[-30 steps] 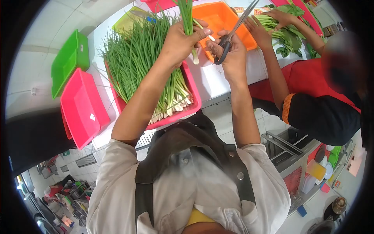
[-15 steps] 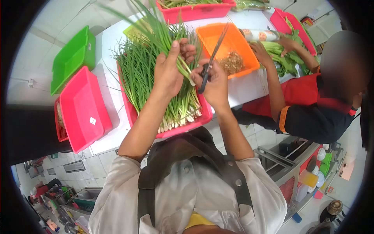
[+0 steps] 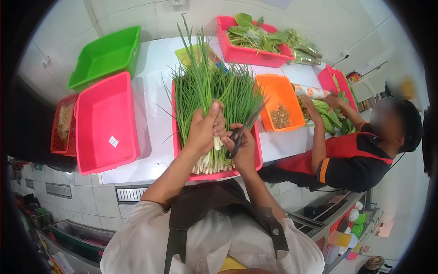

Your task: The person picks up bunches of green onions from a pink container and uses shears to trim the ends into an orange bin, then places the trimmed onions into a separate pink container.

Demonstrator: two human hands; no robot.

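My left hand [image 3: 206, 127] is closed round a small bunch of spring onions [image 3: 200, 77], white ends down and green leaves pointing up and away. In my right hand [image 3: 241, 147] is a pair of black-handled scissors [image 3: 236, 139], its blades pointing up to the right. The right fingertips are close to the white ends of the held bunch; whether they touch is hard to tell. Beneath both hands, a pink tray [image 3: 258, 155] holds many more spring onions [image 3: 242, 86], their white ends toward me.
Right of the tray is an orange tub [image 3: 267, 84] with brown trimmings [image 3: 279, 116]. Pink [image 3: 107, 132] and green [image 3: 105, 57] tubs stand at left. A pink tub of greens [image 3: 232, 55] is at the back. A co-worker [image 3: 360, 155] handles leafy vegetables [image 3: 328, 114] at right.
My view has shifted, so the table appears lower and further right. The bunch in my left hand has turned from slanting left to nearly upright. The scissors remain in my right hand.
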